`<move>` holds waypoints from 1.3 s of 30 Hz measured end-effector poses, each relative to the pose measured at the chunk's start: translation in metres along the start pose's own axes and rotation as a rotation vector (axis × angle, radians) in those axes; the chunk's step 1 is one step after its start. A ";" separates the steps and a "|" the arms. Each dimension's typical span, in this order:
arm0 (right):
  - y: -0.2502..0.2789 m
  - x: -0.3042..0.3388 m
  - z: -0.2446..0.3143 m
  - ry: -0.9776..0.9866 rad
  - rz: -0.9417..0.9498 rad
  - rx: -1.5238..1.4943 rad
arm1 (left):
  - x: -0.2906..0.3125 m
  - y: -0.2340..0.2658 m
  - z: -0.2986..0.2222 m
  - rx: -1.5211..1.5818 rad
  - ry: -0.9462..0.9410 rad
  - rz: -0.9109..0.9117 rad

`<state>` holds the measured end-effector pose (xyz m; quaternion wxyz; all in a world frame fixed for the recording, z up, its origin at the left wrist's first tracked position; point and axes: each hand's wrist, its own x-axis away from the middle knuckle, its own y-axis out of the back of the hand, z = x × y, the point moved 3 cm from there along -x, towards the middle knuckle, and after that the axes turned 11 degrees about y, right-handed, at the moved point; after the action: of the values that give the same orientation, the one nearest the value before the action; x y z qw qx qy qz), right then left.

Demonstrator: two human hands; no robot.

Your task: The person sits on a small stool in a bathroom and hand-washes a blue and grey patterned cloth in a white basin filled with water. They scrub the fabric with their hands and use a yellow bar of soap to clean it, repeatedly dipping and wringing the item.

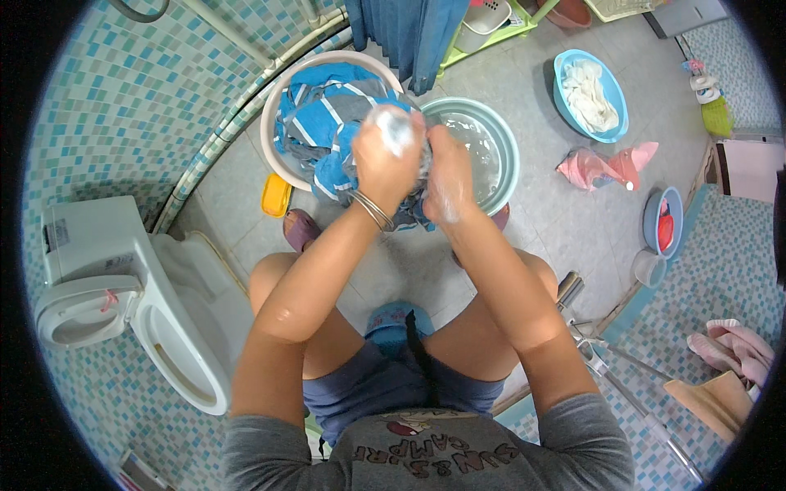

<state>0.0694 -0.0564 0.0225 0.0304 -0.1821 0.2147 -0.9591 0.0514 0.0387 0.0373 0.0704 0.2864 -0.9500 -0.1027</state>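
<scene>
A blue, grey and white striped cloth (332, 110) is heaped in a large pale basin (268, 123), and part of it hangs over the near rim. My left hand (385, 159), with white suds on its knuckles and bangles at the wrist, is closed on a bunched part of this cloth. Beside it my right hand (449, 168), wet with suds, grips the same bunch. Both hands are over the gap between the pale basin and a light green basin (513, 164) of water. The cloth between my palms is mostly hidden.
A yellow tray (277, 195) lies left of my feet. Rightward stand a blue basin of white cloth (591, 94), a crumpled pink cloth (606, 166) and a small blue basin (655, 221) with something red. A toilet (176, 352) is at left; a blue curtain (409, 37) hangs behind the basins.
</scene>
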 end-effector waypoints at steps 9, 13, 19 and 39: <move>0.026 -0.030 -0.014 0.571 0.273 0.574 | 0.026 -0.011 -0.013 -0.212 -0.468 0.004; -0.005 0.004 0.000 0.032 -0.077 0.036 | -0.007 -0.002 0.004 -0.014 0.025 -0.108; 0.015 -0.017 -0.010 0.085 0.020 0.015 | 0.032 -0.013 -0.017 -0.226 -0.414 0.034; 0.034 -0.022 0.072 -0.118 0.183 -0.455 | -0.035 0.016 0.033 0.001 0.088 0.477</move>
<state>0.1150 -0.1129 0.0612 0.0878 -0.2197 0.4386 -0.8670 0.0654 0.0769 0.0063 0.1339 0.0583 -0.9868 -0.0703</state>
